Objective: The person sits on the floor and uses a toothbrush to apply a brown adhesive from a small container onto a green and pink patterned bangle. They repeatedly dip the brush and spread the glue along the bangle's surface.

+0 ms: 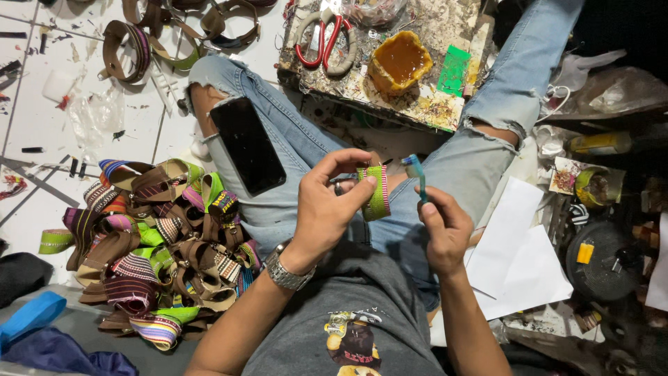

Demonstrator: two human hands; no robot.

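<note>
- Left hand [327, 209] is pinching a short striped woven band [376, 193] between thumb and fingertips, just above the lap, below the glue-stained work board [417, 104].
- Right hand [444, 226] is clenching a teal brush [416, 173], tip up, just right of the band.
- Step, as judged: glue is being brushed onto the band.
- Next move is calling for a steady stroke along the band's face.
- Band's long axis is running near vertical, upper end toward the board.

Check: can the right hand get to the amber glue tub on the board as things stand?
Probably yes. The glue tub sits open on the board ahead, nothing between, but the right hand holds a teal brush.
</note>
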